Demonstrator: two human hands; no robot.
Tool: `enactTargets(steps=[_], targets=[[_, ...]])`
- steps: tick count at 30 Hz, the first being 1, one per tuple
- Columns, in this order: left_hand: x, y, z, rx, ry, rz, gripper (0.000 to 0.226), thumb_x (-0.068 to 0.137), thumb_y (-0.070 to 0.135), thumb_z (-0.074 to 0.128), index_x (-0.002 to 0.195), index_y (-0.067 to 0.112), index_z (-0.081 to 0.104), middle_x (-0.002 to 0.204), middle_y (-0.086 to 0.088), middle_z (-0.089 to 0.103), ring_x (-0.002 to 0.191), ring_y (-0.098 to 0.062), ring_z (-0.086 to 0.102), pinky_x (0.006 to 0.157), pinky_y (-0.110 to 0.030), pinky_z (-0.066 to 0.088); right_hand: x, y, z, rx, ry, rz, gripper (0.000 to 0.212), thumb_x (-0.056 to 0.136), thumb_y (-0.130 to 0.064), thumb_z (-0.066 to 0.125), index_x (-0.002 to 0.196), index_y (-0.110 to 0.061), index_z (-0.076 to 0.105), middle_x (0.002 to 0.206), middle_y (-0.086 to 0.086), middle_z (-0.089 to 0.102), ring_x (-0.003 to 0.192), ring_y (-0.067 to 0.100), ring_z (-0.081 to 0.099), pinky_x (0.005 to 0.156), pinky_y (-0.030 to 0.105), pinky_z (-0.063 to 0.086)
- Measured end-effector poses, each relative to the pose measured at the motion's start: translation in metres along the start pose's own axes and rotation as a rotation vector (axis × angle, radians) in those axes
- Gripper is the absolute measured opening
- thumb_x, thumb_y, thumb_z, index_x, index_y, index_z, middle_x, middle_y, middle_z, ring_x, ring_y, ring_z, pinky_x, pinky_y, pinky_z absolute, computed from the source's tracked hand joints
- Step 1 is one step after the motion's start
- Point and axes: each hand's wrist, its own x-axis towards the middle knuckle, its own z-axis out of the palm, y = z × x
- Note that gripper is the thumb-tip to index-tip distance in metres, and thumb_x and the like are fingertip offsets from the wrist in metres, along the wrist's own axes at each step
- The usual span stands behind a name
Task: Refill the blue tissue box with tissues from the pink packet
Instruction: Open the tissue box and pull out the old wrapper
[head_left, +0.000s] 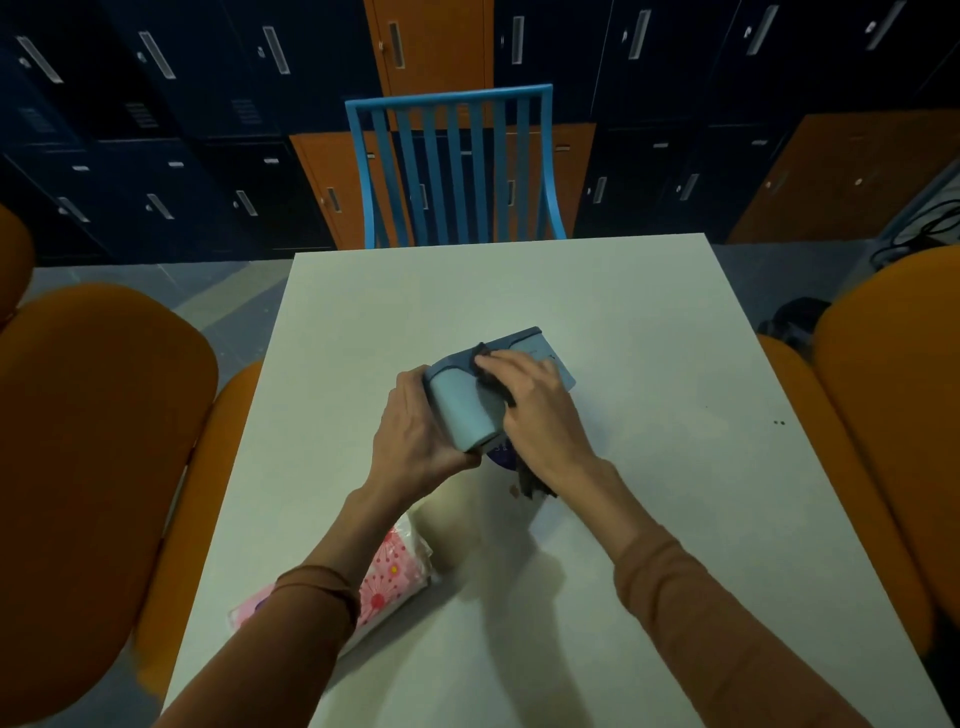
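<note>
- A white table stands before navy and orange lockers, with a blue slatted chair at its far side and orange chairs to either side.
- The pink packet lies near the table's near-left edge, partly hidden under the left forearm.
- The blue tissue box sits tilted mid-table.
- The left hand grips its near end, thumb beneath.
- The right hand lies across its top on a dark strap-like piece; whether it pinches cannot be told.

Blue tissue box, pink flowered packet, white table.
</note>
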Motion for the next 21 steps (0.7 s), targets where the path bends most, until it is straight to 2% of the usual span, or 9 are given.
enactTargets(steps=[4,6,9,12,14,16,19,21], targets=[[0.0,-0.004,-0.003,-0.039,-0.012,0.026,0.096,0.051,0.052,0.075,0.127,0.007,0.037,0.113,0.002,0.044,0.098,-0.015,0.048,0.068,-0.022,0.04,-0.026,-0.026,0.01,-0.054,-0.004,-0.22,0.058,0.072,0.013,0.063,0.124,-0.013,0.061,0.126,0.004,0.061,0.096,0.027,0.054,0.083,0.034,0.05],[0.0,-0.005,-0.003,-0.019,-0.015,0.043,0.098,0.051,0.053,0.078,0.127,0.005,0.038,0.112,0.002,0.044,0.096,-0.014,0.048,0.067,-0.021,0.041,-0.045,-0.019,0.011,-0.071,-0.002,-0.274,0.062,0.067,0.015,0.067,0.121,-0.014,0.063,0.123,0.002,0.063,0.09,0.026,0.056,0.078,0.033,0.052],[-0.001,-0.005,0.0,0.016,-0.008,0.047,0.1,0.048,0.037,0.088,0.128,0.005,0.036,0.115,-0.005,0.045,0.098,-0.019,0.048,0.07,-0.031,0.047,-0.046,0.003,0.005,-0.009,0.007,-0.154,0.065,0.072,0.016,0.06,0.126,-0.02,0.059,0.129,-0.003,0.058,0.096,0.025,0.053,0.085,0.035,0.052],[-0.002,-0.003,0.002,0.015,-0.003,0.025,0.1,0.046,0.043,0.083,0.127,0.009,0.034,0.116,-0.004,0.045,0.099,-0.018,0.047,0.071,-0.034,0.048,-0.021,0.019,-0.001,0.019,-0.023,0.047,0.063,0.08,0.016,0.048,0.133,-0.018,0.053,0.136,-0.001,0.052,0.111,0.025,0.045,0.096,0.041,0.047],[-0.001,-0.002,0.002,0.02,0.012,0.005,0.101,0.046,0.044,0.085,0.127,0.01,0.034,0.115,-0.003,0.046,0.098,-0.018,0.047,0.071,-0.034,0.047,-0.009,0.016,0.0,0.001,-0.018,0.073,0.06,0.083,0.014,0.047,0.134,-0.016,0.052,0.137,0.001,0.051,0.114,0.024,0.042,0.098,0.04,0.045],[0.001,-0.001,0.002,0.031,0.023,0.01,0.102,0.046,0.045,0.087,0.126,0.008,0.036,0.114,-0.004,0.046,0.096,-0.019,0.049,0.071,-0.035,0.048,-0.012,0.002,0.003,-0.013,-0.011,0.019,0.059,0.082,0.013,0.053,0.134,-0.015,0.052,0.136,0.003,0.052,0.112,0.026,0.044,0.097,0.039,0.046],[0.001,-0.005,0.001,0.058,-0.004,0.041,0.101,0.048,0.051,0.08,0.127,0.006,0.036,0.113,-0.007,0.046,0.094,-0.021,0.051,0.073,-0.038,0.052,-0.037,-0.017,0.01,-0.062,0.015,-0.142,0.062,0.072,0.013,0.066,0.128,-0.014,0.058,0.128,0.004,0.06,0.097,0.026,0.054,0.084,0.032,0.049],[0.0,-0.008,0.003,0.051,-0.008,0.047,0.1,0.05,0.054,0.076,0.127,0.006,0.035,0.113,-0.007,0.045,0.095,-0.023,0.051,0.075,-0.04,0.052,-0.039,-0.023,0.008,-0.088,0.007,-0.221,0.062,0.071,0.011,0.065,0.126,-0.015,0.06,0.126,0.001,0.061,0.094,0.024,0.055,0.079,0.025,0.044]])
